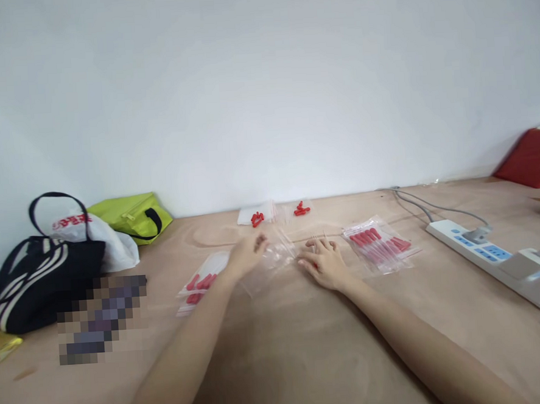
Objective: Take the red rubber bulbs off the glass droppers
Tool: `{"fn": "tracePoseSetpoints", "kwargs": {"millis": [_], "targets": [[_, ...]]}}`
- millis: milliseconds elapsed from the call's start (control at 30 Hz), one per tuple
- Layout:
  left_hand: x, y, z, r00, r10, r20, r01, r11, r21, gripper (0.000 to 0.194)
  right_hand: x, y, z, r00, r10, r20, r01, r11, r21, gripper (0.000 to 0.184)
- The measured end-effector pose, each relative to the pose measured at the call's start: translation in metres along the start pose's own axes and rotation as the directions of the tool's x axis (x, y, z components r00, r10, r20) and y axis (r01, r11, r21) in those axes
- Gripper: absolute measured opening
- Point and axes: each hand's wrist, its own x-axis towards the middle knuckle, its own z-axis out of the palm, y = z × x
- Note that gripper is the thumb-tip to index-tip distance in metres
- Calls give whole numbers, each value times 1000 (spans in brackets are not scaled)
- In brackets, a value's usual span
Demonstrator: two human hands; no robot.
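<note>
My left hand (pixel 249 254) is over a crumpled clear plastic bag (pixel 277 255), its fingers curled against the bag's upper edge and slightly blurred. On the table to the right rests my right hand (pixel 325 264), fingers bent but apart, with a small spot of red just visible beneath them. Zip bags holding red sticks (pixel 205 281) lie beside my left forearm. More clear zip bags with red sticks (pixel 366 237) are stacked right of my right hand. Beyond both hands are two small groups of red pieces, one left (pixel 257 218) and one right (pixel 301 209), on flat clear bags.
A white power strip (pixel 469 248) with plugs and grey cables runs along the right. At the left stand a black bag (pixel 46 276), a white plastic bag (pixel 117 248) and a lime-green bag (pixel 128 213). A red object (pixel 530 158) sits far right. The wall (pixel 263 92) closes the back.
</note>
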Motion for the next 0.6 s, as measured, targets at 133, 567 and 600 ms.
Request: {"fn": "tracePoseSetpoints", "kwargs": {"millis": [133,567,600], "targets": [[-12,-39,-38,901,-382,-204,342,917,-205,17,-6,4,2,1000,2,2,-2,1000,-5,26],[-33,-82,-58,753,-589,-296,647,745,164,40,-9,5,7,997,51,-56,-51,999,3,28],[-36,-88,-62,734,-619,-280,666,737,117,38,-9,5,7,997,51,-59,-51,999,3,29]]}}
